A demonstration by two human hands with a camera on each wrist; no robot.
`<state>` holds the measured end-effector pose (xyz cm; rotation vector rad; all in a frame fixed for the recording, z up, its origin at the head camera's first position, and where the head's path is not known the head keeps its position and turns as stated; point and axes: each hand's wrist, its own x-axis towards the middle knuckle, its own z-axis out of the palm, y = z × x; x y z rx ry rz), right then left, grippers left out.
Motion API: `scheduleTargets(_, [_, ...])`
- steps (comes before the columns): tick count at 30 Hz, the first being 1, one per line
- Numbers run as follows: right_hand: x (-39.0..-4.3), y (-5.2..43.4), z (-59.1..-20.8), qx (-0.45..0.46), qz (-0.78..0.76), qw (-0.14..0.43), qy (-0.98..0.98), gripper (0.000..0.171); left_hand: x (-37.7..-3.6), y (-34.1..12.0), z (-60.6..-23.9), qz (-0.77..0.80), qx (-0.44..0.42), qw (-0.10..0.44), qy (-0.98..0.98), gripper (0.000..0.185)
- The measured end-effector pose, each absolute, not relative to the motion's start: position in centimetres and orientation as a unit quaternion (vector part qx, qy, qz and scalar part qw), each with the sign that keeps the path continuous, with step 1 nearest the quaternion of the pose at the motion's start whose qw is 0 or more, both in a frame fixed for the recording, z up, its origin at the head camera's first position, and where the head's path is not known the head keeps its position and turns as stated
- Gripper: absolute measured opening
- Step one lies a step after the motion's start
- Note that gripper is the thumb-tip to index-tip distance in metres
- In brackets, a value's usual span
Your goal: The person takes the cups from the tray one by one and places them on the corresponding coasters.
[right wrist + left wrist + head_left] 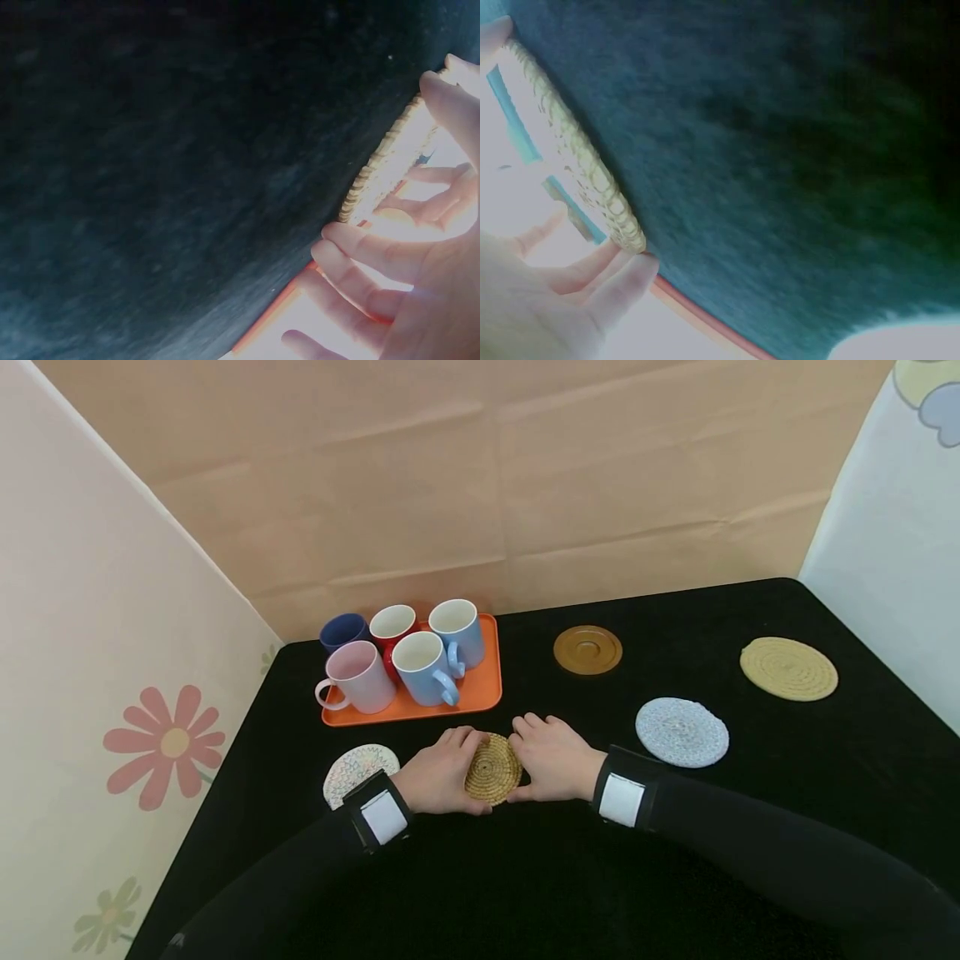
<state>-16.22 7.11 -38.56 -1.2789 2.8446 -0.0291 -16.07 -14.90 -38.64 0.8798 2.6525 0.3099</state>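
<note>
Fingertips (634,266) of the left hand (438,774) and right hand (551,758) are pinching the rim of a small woven straw coaster (492,768) from both sides, thumbs at the near edge, fingers curled over the far edge. It sits on the black tablecloth (750,793), just in front of the orange tray (483,689) holding five mugs (427,667). Both wrist views show its edge lifted slightly off the cloth, though they're blurry. My worry: it's thin and floppy, so an uneven squeeze could buckle it or let it slip. Also the tray's close, so pushing forward might bump it and rattle those mugs. The pale woven coaster (356,768) sits right beside the left wrist too.
</note>
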Motion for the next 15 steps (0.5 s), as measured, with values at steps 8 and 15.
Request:
scheduleTargets(8, [-16.3, 5.8, -38.5, -0.41, -0.006, 0.015, 0.912, 0.067, -16.0, -16.4, -38.7, 0.139, 0.303, 0.167, 0.928, 0.094])
scheduleTargets(15, [-16.7, 4.6, -38.5, -0.407, -0.003, 0.027, 0.913, 0.069, -16.0, -17.6, -38.8, 0.152, 0.297, 0.157, 0.93, 0.093])
